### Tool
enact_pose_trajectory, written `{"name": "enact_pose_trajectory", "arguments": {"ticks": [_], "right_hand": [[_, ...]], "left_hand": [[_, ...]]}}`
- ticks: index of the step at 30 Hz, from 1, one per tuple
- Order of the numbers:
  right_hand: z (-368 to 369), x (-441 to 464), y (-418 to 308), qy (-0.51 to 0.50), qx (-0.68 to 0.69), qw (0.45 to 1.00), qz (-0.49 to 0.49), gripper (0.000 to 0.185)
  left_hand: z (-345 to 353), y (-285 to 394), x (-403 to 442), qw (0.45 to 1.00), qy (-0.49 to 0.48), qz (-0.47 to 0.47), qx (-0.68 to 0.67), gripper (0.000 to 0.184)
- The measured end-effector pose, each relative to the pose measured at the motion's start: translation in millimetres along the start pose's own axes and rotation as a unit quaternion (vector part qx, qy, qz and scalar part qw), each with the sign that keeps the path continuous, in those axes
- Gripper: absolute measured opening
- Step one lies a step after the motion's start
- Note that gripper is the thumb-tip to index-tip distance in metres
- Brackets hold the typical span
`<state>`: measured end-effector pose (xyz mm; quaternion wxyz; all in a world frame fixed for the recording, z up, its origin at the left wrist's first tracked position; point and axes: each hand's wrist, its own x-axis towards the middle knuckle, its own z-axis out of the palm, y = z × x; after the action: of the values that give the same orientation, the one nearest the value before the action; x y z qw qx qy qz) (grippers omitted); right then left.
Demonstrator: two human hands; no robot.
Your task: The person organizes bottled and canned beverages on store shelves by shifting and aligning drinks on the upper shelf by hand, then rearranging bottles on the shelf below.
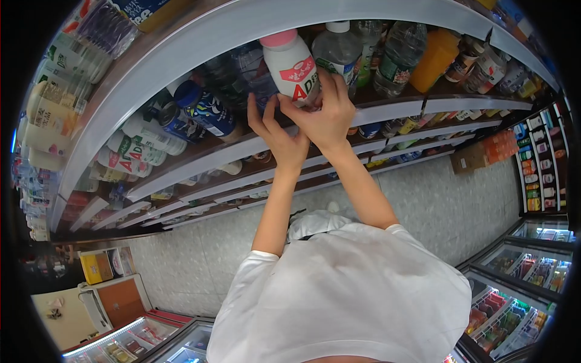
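Observation:
A white bottle with a pink cap and a red "AD" label (292, 65) stands at the front of a shelf (387, 111), slightly tilted in view. My right hand (327, 112) has its fingers round the bottle's lower right side, with the thumb at its base. Just left of the base is my left hand (279, 134), fingers apart and raised at the shelf edge, nothing in it. A clear bottle with a white cap (336, 51) is right of the white bottle, partly behind my right fingers. A dark blue can-like bottle (204, 109) stands to the left.
More bottles line the shelf, including an orange one (434, 60) and a clear one (399, 59). Lower shelves run beneath. Cardboard boxes (470, 158) sit on the tiled floor (423, 187) at right. Glass-topped freezers (514, 290) are at lower right, another (136, 339) at lower left.

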<state>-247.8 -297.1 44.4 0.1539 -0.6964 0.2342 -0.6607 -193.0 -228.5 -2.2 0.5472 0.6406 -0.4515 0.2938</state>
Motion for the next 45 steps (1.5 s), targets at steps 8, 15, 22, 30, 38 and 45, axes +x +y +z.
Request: {"name": "enact_pose_trajectory", "arguments": {"ticks": [8, 15, 22, 30, 38, 45], "right_hand": [[-1.0, 0.1, 3.7, -0.007, 0.017, 1.0, -0.02, 0.06], [-0.1, -2.4, 4.3, -0.033, -0.039, 0.999, 0.014, 0.061], [-6.7, -6.7, 8.2, -0.054, -0.035, 0.997, 0.041, 0.051], [-54.8, -5.3, 23.9, -0.003, 0.01, 1.0, 0.022, 0.033], [-100.4, 31.2, 84.7, 0.051, -0.073, 0.982, 0.165, 0.053], [-91.5, 38.9, 109.3, -0.06, -0.099, 0.976, 0.184, 0.071]], "left_hand": [[-0.3, 1.4, 0.6, 1.0, -0.009, -0.006, 0.001, 0.071], [3.4, 6.0, 1.5, 0.999, -0.009, -0.044, -0.005, 0.071], [7.5, 5.4, 4.6, 0.998, -0.005, -0.051, 0.028, 0.065], [10.9, 15.1, 0.2, 0.997, 0.047, -0.021, 0.055, 0.057], [28.6, 62.4, 12.2, 0.988, -0.081, -0.048, -0.118, 0.039], [38.6, 77.8, 41.9, 0.995, -0.06, 0.075, -0.008, 0.065]]}}
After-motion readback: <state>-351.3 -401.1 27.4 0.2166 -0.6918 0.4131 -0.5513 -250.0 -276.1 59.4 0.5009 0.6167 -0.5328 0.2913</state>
